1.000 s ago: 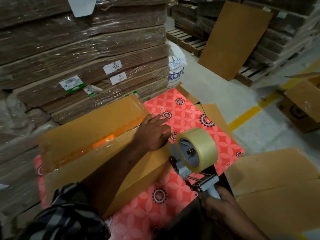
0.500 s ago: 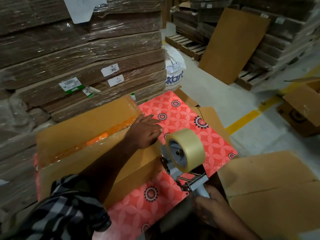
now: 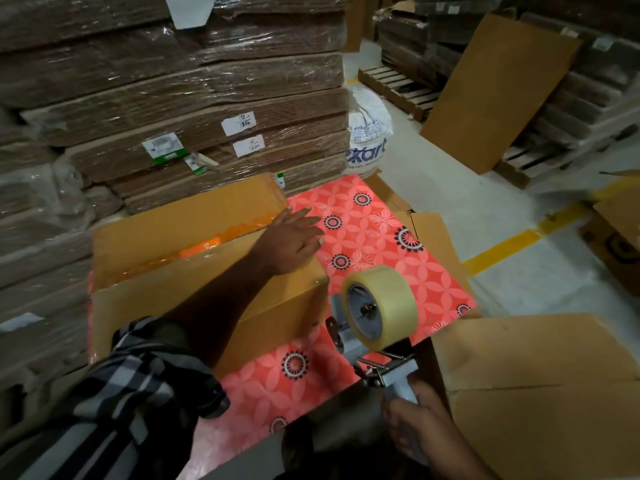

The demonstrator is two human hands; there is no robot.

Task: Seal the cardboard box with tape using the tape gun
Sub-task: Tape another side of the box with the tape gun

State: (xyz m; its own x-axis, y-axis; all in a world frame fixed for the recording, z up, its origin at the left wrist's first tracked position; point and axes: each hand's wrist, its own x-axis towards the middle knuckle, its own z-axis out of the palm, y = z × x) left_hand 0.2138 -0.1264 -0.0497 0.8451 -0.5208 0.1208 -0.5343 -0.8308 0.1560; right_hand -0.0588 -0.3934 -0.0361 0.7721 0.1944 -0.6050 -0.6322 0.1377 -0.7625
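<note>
A brown cardboard box (image 3: 166, 237) lies on a table with a red flowered cloth (image 3: 374, 247). Clear tape runs along its top seam (image 3: 207, 244), shiny and orange-tinted. My left hand (image 3: 291, 240) rests flat on the box's right end, fingers straight and reaching over the edge toward the cloth. My right hand (image 3: 415, 427) grips the handle of a grey tape gun (image 3: 367, 341), held just off the box's near right corner. Its roll of clear tape (image 3: 381, 310) faces me. No tape strand from the gun to the box is visible.
Tall stacks of shrink-wrapped flat cardboard (image 3: 173, 98) stand right behind the table. Flat cardboard sheets (image 3: 536, 386) lie to my right. A white printed sack (image 3: 369, 140), a leaning board (image 3: 495, 95), pallets and an open box (image 3: 616, 233) stand on the floor beyond a yellow line.
My left hand slid along the box top toward its right end, fingers now past the edge. The tape gun stays beside the box's right corner in my right hand.
</note>
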